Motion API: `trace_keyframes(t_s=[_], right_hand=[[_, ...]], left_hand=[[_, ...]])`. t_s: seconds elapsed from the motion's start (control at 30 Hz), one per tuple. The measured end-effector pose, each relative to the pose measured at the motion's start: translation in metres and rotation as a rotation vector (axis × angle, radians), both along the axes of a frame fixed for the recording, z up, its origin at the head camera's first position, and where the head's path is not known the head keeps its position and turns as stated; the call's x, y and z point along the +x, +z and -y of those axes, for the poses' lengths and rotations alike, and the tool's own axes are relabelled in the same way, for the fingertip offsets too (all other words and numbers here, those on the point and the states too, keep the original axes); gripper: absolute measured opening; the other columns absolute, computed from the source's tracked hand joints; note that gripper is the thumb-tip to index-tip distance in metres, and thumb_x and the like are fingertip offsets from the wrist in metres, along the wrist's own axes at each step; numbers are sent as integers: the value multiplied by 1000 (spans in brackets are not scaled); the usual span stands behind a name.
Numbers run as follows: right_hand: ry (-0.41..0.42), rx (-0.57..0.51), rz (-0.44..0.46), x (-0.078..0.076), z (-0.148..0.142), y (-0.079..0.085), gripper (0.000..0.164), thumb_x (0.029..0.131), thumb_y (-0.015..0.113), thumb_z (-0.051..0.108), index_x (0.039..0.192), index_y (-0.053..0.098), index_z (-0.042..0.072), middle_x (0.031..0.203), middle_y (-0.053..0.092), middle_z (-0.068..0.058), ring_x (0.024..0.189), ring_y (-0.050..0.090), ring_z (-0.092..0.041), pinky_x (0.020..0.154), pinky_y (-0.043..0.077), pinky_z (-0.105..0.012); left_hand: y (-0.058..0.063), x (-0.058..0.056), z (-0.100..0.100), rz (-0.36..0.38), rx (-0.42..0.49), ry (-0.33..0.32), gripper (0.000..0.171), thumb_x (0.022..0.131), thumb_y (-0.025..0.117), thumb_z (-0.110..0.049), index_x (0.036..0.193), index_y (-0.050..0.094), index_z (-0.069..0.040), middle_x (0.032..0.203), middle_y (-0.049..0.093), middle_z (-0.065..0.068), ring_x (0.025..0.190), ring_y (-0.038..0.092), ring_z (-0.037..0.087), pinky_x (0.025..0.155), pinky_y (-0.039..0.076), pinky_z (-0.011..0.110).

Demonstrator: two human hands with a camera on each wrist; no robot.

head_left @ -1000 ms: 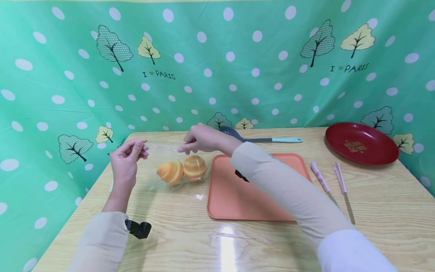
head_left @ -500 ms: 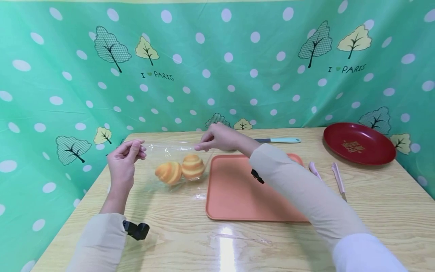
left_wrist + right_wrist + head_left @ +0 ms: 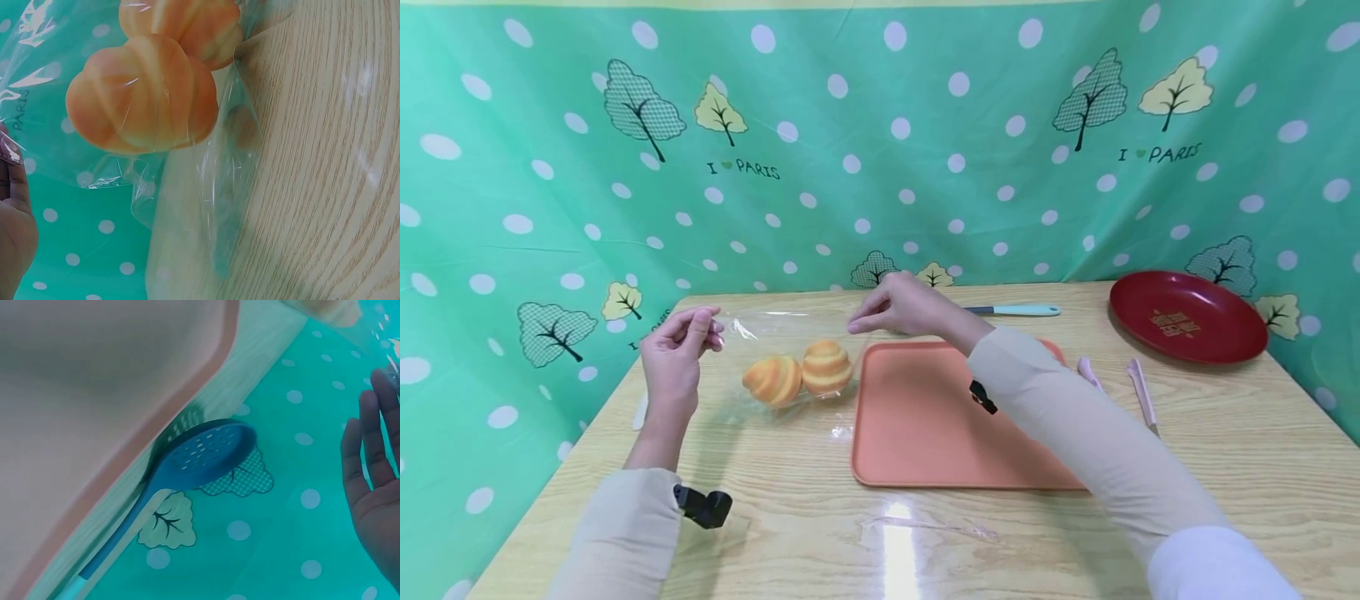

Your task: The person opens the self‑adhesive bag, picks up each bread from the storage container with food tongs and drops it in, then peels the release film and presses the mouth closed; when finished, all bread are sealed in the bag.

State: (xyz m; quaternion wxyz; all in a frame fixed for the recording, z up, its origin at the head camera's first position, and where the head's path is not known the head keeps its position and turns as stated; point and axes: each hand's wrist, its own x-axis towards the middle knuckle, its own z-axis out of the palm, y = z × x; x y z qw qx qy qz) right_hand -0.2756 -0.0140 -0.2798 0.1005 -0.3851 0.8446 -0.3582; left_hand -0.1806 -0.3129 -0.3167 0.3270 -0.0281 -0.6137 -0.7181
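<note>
A clear plastic bag [image 3: 767, 323] hangs spread between both hands, with two striped bread rolls inside. The left roll [image 3: 772, 381] and the right roll [image 3: 827, 367] lie side by side at its bottom; the left wrist view shows a roll [image 3: 140, 100] close up through the film. My left hand [image 3: 676, 354] pinches the bag's upper left corner between thumb and fingers. At the upper right corner my right hand [image 3: 910, 307] pinches the film. The right wrist view shows the right hand's fingers [image 3: 369, 444] at the bag's edge.
An orange tray [image 3: 955, 417] lies right of the bag. Behind it rests a dark skimmer [image 3: 200, 456] with a pale blue handle. Two lilac-handled utensils, one handle [image 3: 1138, 387] in plain view, and a red dish [image 3: 1187, 317] with gold lettering are at the right. A polka-dot curtain [image 3: 820, 167] hangs behind.
My right hand has moved right along the bag's top edge, drawing the opening wider and flatter. My left hand stays nearly where it was, and the rolls have barely shifted.
</note>
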Motion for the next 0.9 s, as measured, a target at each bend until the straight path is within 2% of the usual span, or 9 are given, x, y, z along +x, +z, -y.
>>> trace_keyframes(t_s=[0.1,0.2,0.33,0.6,0.77,0.9], right_hand=[[-16,-15,-10,0,-4,-2,18,91,79,30,102,83,17,94,78,5,60,50,-12,54,38,-23],[-17,-36,-2,1,-7,-4,18,90,80,30,101,83,16,95,77,5,67,59,-11,58,44,-23],[-9,-63,23,1,-10,-7,16,90,80,28,101,83,17,96,76,6,85,69,-12,71,55,-26],[-24,-89,68,2,-12,-12,19,90,80,29,104,82,17,100,76,6,91,69,-16,78,58,-36],[-33,-89,55,4,-15,-13,20,90,80,29,105,82,15,99,77,4,92,69,-12,78,57,-30],[-42,-86,32,5,-15,-13,18,91,79,27,103,82,14,96,77,3,90,69,-15,73,54,-27]], left_hand=[[0,-1,-1,-6,-2,-5,17,97,66,-3,96,75,11,73,70,6,61,64,11,58,56,18],[-1,-2,-2,-11,-1,-15,17,97,66,-3,96,74,11,72,70,6,60,64,11,58,56,18],[-1,-4,-3,-19,4,-19,16,96,66,-2,96,74,12,72,70,6,60,64,11,58,56,18],[-2,-5,-2,-14,-4,-19,16,96,66,-3,96,75,10,73,70,8,61,64,11,58,56,18],[-2,-5,-2,-19,-6,-21,15,96,66,-2,96,75,11,73,69,11,60,63,11,57,56,18],[-1,-5,-2,-22,-9,-21,16,96,66,-1,96,74,12,73,69,10,60,63,11,57,56,18]])
